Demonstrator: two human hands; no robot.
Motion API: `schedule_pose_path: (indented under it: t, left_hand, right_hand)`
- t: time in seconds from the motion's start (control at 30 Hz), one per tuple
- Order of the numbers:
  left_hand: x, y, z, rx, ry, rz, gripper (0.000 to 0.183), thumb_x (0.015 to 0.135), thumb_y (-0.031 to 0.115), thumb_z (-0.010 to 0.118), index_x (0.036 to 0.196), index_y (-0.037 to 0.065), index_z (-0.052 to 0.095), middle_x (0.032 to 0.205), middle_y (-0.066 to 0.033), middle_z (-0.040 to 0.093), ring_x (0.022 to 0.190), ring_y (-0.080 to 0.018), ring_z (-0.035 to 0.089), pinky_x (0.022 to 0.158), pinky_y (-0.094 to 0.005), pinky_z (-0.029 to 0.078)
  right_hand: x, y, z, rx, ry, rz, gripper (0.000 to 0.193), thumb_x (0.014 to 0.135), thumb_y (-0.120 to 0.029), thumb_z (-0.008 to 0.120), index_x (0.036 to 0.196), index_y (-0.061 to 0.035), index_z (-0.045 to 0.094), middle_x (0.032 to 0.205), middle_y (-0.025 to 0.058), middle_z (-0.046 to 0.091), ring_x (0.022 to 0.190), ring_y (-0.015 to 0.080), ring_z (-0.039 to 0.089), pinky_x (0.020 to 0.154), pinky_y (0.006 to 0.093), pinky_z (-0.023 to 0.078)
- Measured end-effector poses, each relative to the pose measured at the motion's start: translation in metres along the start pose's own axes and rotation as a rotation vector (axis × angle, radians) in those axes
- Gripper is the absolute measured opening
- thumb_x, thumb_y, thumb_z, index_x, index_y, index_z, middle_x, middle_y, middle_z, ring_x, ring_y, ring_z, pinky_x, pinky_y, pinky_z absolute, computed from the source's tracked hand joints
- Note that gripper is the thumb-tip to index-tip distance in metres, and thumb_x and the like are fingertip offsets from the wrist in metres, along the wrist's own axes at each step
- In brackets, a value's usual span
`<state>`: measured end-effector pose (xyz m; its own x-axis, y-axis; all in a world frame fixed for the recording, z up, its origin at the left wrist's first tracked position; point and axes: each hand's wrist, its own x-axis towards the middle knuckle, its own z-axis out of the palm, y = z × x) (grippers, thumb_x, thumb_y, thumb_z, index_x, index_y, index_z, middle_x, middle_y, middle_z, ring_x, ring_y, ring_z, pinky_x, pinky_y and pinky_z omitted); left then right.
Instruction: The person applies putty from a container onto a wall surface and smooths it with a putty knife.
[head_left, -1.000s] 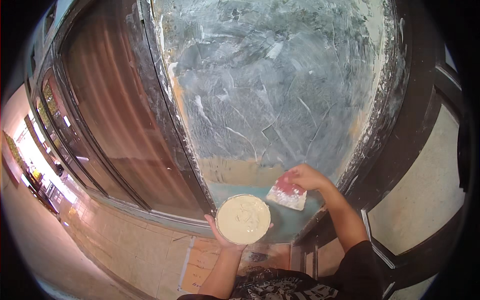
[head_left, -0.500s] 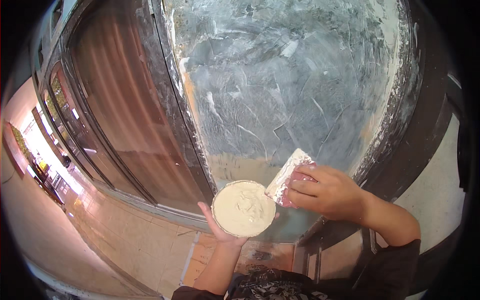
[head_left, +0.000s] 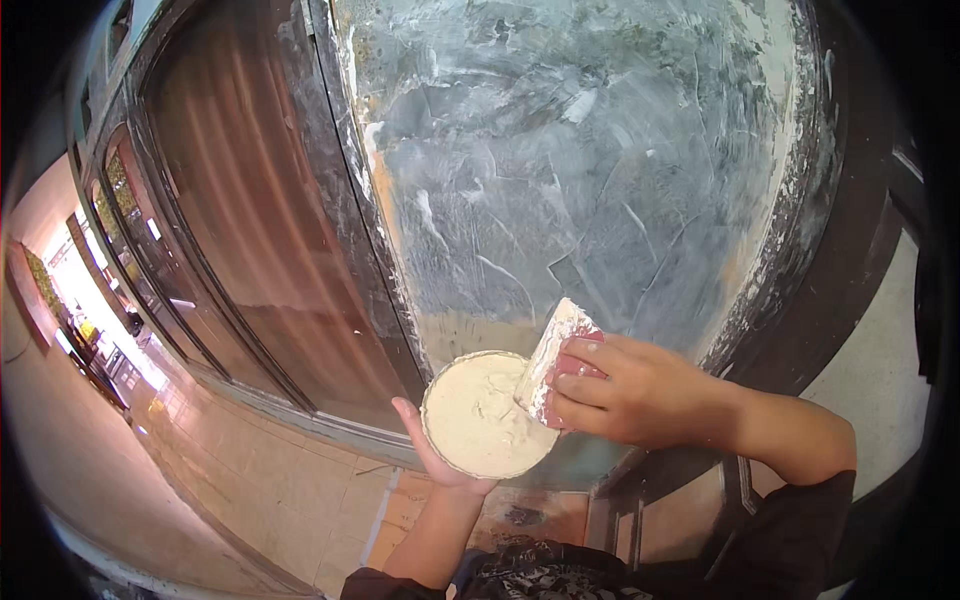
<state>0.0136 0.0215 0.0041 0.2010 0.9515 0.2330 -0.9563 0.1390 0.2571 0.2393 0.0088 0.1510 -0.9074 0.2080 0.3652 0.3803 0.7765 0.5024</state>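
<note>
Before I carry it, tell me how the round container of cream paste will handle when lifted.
The container is probably heavy for its size, being filled near the rim. Its paste looks thick, holding ridges, so it likely won't slosh.

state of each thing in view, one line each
Tub: open-topped, filled near the brim
Paste: cream, churned on the right
Scraper: smeared, tilted over the tub's right side
Left hand: cupped under the tub
Right hand: closed on the scraper
Wall panel: streaked grey and white
Curtain: hanging in folds
</note>
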Motion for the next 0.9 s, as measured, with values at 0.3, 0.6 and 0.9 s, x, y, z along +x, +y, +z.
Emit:
schedule_pose_path:
  t: [0.3,0.6,0.9]
  left_hand:
    - [0.0,-0.002,-0.006,0.025,-0.038,-0.031,0.106,0.093,0.088,0.026,0.153,0.003,0.044,0.154,-0.0184,0.049,0.138,-0.0365,0.051,0.116,-0.0516,0.042]
    - [0.002,-0.006,0.005,0.059,0.095,-0.015,0.1,0.096,0.084,0.026,0.147,0.002,0.051,0.147,-0.0191,0.057,0.13,-0.0373,0.058,0.112,-0.0508,0.046]
    - [0.006,0.001,0.0,0.046,0.08,0.0,0.101,0.096,0.085,0.027,0.148,0.001,0.05,0.148,-0.0202,0.056,0.131,-0.0369,0.058,0.113,-0.0496,0.046]
  right_hand:
    - [0.0,-0.002,0.003,0.069,0.013,0.012,0.022,0.092,-0.027,0.067,0.103,-0.009,0.071,0.109,0.0051,0.071,0.112,0.0284,0.066,0.093,0.0396,0.054]
    - [0.003,0.001,0.007,0.05,0.007,-0.011,0.023,0.093,-0.028,0.066,0.106,-0.0101,0.071,0.111,0.0045,0.071,0.111,0.0278,0.067,0.089,0.0384,0.055]
    - [0.023,0.003,0.003,0.053,0.026,0.002,0.02,0.09,-0.026,0.067,0.104,-0.0127,0.07,0.103,0.0021,0.071,0.103,0.0245,0.07,0.08,0.0353,0.057]
